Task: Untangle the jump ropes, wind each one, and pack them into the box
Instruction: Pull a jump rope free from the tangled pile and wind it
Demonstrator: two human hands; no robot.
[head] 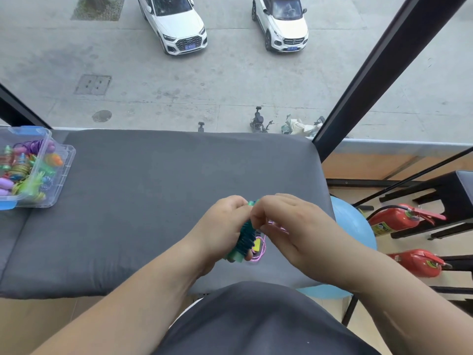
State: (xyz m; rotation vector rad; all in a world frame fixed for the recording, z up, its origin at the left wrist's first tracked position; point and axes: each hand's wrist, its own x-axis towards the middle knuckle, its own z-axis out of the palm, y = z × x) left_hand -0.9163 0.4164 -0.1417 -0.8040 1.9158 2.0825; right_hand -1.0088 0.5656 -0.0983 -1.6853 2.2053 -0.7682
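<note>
Over the near right part of the grey padded table (pixel 153 201), my left hand (pixel 220 226) grips the teal handles of a jump rope (pixel 246 238), with dark teal cord wound round them. My right hand (pixel 289 224) pinches the cord's end at the top of the bundle. A loop of thin pink cord (pixel 261 252) and a yellow tag hang just below the bundle. At the table's far left stands a clear plastic box (pixel 55 170) that holds several wound, colourful jump ropes.
A glass wall runs behind the table, with a dark slanted frame bar (pixel 378 73) at the right. A blue exercise ball (pixel 358 226), two red fire extinguishers (pixel 399 219) and a dark stool (pixel 450 196) stand on the floor to the right.
</note>
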